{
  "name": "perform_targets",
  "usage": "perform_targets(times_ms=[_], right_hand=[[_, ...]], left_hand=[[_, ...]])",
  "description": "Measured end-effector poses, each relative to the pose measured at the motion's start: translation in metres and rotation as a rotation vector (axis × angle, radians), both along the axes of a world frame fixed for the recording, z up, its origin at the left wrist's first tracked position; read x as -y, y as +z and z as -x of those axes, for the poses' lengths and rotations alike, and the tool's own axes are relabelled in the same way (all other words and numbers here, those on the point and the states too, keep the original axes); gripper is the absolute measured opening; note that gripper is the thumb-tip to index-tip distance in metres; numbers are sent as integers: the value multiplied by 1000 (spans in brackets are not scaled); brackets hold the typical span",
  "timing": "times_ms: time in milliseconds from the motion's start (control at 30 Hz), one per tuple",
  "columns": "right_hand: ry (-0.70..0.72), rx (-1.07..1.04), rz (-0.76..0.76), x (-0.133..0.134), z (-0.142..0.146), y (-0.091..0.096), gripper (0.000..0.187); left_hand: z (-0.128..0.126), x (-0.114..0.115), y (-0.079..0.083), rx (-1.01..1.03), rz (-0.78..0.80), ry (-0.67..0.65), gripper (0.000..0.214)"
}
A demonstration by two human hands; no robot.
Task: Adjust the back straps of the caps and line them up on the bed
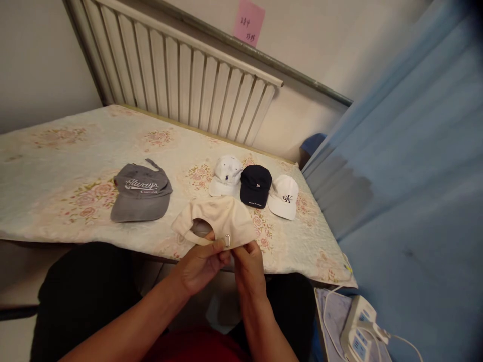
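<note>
A cream baseball cap [226, 216] is held up at the table's near edge, its back opening and strap facing me. My left hand [206, 261] pinches the strap beside the metal buckle [227, 240]. Just right of the buckle, my right hand [249, 259] grips the cap's lower edge; its fingertips are partly hidden. Behind it stand a white cap [226, 175] with a small dark emblem, a black cap [255, 185] and a white cap with black letters [284, 197]. Off to the left sits a grey cap [141, 193] with white lettering, its strap sticking up.
The caps rest on a table with a floral cloth [181, 136]. A white radiator [181, 75] runs along the wall behind, under a pink note [249, 22]. On the right hangs a blue curtain [407, 151]. A power strip [358, 327] with cables lies at lower right.
</note>
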State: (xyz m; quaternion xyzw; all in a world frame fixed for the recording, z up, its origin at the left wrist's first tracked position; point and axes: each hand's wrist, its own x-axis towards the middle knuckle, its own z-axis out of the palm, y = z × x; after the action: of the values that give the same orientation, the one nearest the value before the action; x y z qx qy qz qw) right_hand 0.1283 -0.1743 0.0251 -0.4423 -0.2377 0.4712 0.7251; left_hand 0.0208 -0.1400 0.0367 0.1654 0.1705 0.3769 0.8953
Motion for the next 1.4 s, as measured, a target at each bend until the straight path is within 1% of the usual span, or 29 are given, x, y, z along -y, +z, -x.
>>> perform_targets(times_ms=[67, 100, 133, 200, 300, 400, 500, 600, 667, 700, 767, 833, 967, 1100, 1200, 1333, 1400], right_hand=[[-97, 60, 18, 1, -2, -1, 21], [-110, 69, 12, 2, -3, -2, 17], [-98, 65, 1, 2, -3, -2, 13], [-29, 35, -8, 4, -3, -1, 6], [51, 10, 11, 5, -2, 0, 9], [35, 6, 14, 4, -2, 1, 10], [45, -44, 25, 3, -3, 3, 9], [154, -98, 38, 3, -5, 5, 11], [226, -123, 20, 3, -8, 6, 11], [241, -132, 5, 3, -9, 6, 10], [231, -150, -21, 3, -10, 6, 7], [184, -164, -37, 1, -9, 5, 12], [111, -214, -71, -2, -5, 5, 19], [106, -226, -90, -3, -3, 5, 24], [161, -209, -48, -3, -5, 4, 24], [296, -182, -26, -3, -9, 2, 9], [349, -162, -25, -3, -10, 0, 8]], left_hand=[[-1, -1, -2, -3, 21, 17, 15], [-1, -1, -2, 1, 25, 21, 14], [-2, -1, -3, 6, 20, 20, 13], [-3, -1, -3, 5, -17, 12, 10], [-2, 0, -1, -37, -101, 1, 8], [-1, 0, 0, -87, -178, -6, 6], [1, 0, 0, -115, -249, -53, 8], [2, 0, 0, -129, -290, -97, 10], [3, 0, 0, -139, -300, -114, 10], [4, 0, 0, -147, -299, -123, 13], [5, 0, 0, -163, -285, -132, 20], [5, 1, 0, -174, -260, -119, 23], [4, 1, 0, -179, -238, -74, 22], [2, 2, 0, -192, -250, -48, 22], [2, 1, -1, -202, -262, -22, 20], [3, -1, -4, -228, -301, -12, 19], [3, -1, -6, -246, -316, 1, 18]])
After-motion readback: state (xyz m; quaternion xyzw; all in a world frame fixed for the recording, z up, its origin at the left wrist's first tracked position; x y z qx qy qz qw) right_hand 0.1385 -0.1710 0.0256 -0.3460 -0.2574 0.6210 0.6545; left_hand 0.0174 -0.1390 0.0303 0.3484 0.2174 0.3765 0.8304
